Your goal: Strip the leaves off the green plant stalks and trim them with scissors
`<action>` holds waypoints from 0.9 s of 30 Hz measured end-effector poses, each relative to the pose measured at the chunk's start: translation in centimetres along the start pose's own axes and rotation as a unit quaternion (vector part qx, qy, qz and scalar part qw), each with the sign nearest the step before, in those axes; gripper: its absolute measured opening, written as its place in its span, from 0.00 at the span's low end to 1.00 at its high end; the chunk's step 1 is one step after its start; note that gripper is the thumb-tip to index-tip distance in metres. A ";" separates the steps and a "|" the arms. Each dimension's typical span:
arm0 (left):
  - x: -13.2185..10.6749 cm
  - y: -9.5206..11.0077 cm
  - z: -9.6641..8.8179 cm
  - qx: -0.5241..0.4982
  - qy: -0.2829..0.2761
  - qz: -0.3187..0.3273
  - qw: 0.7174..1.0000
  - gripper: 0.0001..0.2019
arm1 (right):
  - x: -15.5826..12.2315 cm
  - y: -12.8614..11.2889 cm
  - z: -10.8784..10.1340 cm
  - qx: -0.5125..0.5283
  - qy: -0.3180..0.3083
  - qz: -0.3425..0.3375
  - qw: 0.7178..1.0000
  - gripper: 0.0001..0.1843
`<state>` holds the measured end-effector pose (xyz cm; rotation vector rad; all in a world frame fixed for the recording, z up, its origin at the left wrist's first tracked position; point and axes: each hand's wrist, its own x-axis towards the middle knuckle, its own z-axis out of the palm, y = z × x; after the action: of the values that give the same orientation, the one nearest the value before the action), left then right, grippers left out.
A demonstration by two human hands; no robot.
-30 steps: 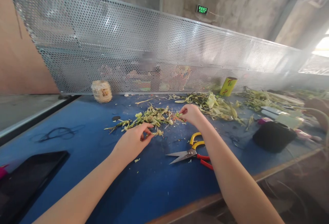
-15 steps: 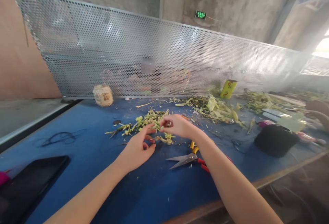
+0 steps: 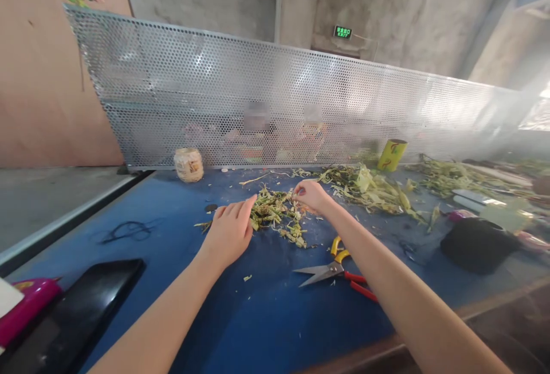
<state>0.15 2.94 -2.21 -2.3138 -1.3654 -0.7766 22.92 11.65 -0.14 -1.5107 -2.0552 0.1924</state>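
Note:
A pile of yellow-green dried plant pieces lies on the blue tabletop. My left hand is palm down at the pile's left side, its fingers stretched out and partly over the stems. At the far right edge of the pile, my right hand has thumb and fingers pinched together; whatever is between them is too small to make out. Nearer me, scissors with yellow handles lie with parted blades, beside a red-handled tool partly covered by my right forearm.
Husk-like leaves are heaped at the back right, near a yellow-green can. A wrapped jar stands at the back left. Black thread, a black tray-like object and a dark bowl-shaped item also lie around. A perforated metal screen borders the table.
My hands have moved apart: the left has turned palm down at the pile's left, the right has shifted to its far right edge. The whole view has shifted slightly.

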 end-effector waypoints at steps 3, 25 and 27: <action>0.0 -0.5 -0.2 0.051 0.036 0.008 0.998 0.22 | 1.7 0.8 0.9 -0.010 -0.028 -0.007 1.000 0.03; -0.3 0.4 -0.2 0.033 0.018 0.003 0.999 0.20 | 1.6 1.8 -0.1 0.230 -0.027 -0.008 0.973 0.07; -0.3 0.3 -0.1 0.025 0.020 0.001 1.000 0.20 | 1.3 1.2 -0.3 0.247 -0.028 -0.011 0.968 0.10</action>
<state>0.27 2.51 -2.31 -2.2506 -1.3487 -0.7747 23.81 13.17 0.08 -1.1793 -1.8786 0.6906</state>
